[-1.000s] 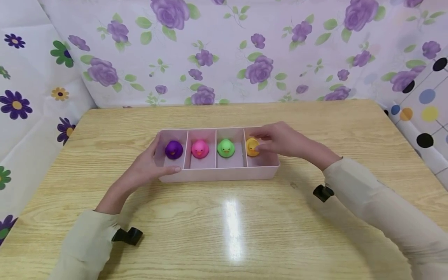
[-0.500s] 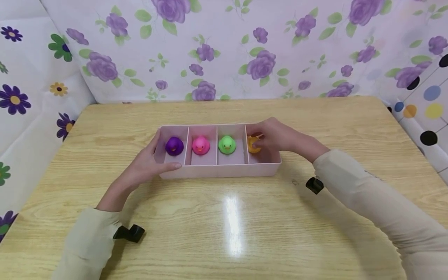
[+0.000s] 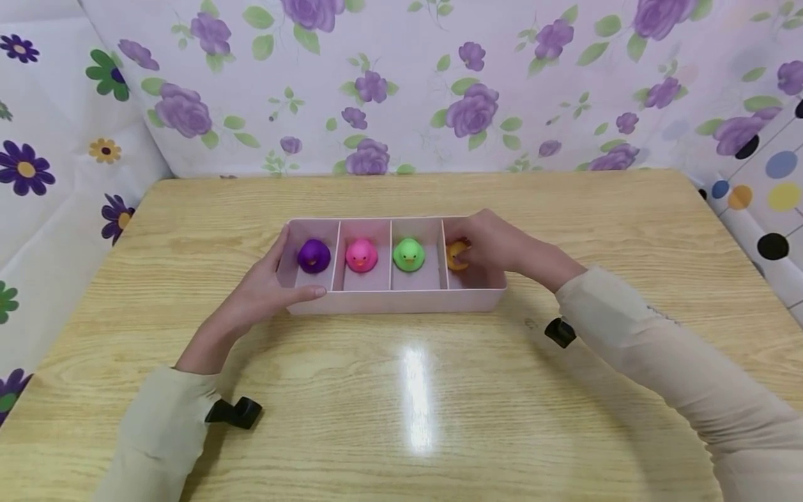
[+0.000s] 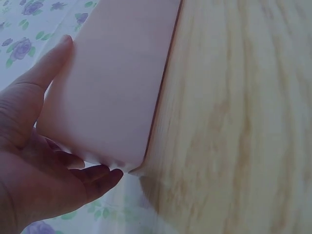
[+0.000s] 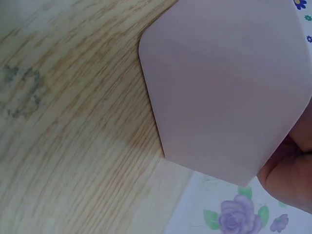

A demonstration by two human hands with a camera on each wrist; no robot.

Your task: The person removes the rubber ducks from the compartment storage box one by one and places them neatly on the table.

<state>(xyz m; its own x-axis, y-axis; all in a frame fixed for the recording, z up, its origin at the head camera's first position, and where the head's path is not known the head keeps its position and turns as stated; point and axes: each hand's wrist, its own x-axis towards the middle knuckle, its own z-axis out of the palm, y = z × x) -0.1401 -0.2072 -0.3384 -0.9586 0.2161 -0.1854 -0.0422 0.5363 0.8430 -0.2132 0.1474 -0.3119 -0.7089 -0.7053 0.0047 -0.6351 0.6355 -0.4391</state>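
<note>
A pale pink box (image 3: pixel 395 302) with dividers stands on the wooden table, one rubber duck to a compartment. From left to right sit a purple duck (image 3: pixel 314 256), a pink duck (image 3: pixel 361 256), a green duck (image 3: pixel 409 256) and a yellow duck (image 3: pixel 456 255). My left hand (image 3: pixel 260 294) holds the box's left end, thumb along the front rim; the left wrist view shows its other fingers (image 4: pixel 105 183) round the end wall. Reaching into the rightmost compartment, my right hand (image 3: pixel 492 240) grips the yellow duck and partly covers it. In the right wrist view the box wall (image 5: pixel 224 87) hides its fingertips.
The wooden table (image 3: pixel 351 390) extends around the box, with a bright light reflection in front. Flowered cloth (image 3: pixel 414 90) hangs behind the table, and patterned sheets flank it on both sides. A black camera mount (image 3: pixel 235 413) sits at each wrist.
My right hand has moved slightly left and deeper into the rightmost compartment, closing its fingers round the yellow duck. The left hand keeps its hold on the box. The head view has shifted a little.
</note>
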